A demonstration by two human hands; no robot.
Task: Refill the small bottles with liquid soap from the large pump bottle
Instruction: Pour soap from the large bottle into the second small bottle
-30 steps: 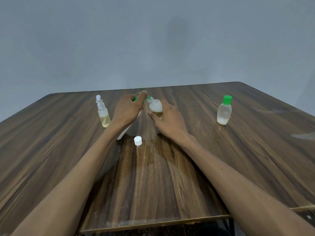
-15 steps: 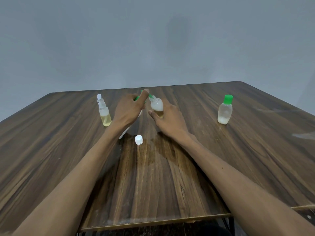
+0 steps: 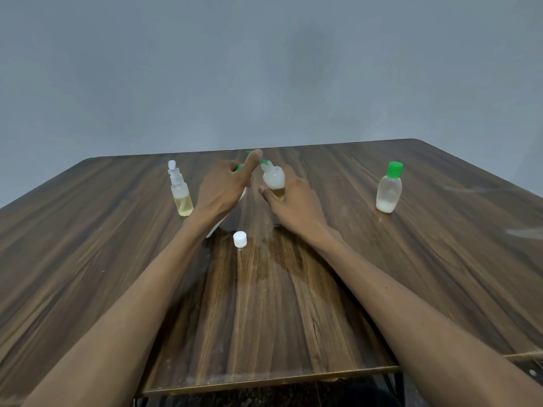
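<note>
Pump bottle (image 3: 219, 224) mostly behind left hand (image 3: 223, 189)

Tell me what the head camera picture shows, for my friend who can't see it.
The right hand holds an open small bottle under the green spout of a pump bottle, which the left hand presses. Nearby on the wooden table stand a spray bottle and a green-capped bottle.

No readable text, label, brand or number shows on any bottle, cap or the table.

A wooden table (image 3: 411, 259) before a plain grey wall (image 3: 264, 69).
</note>
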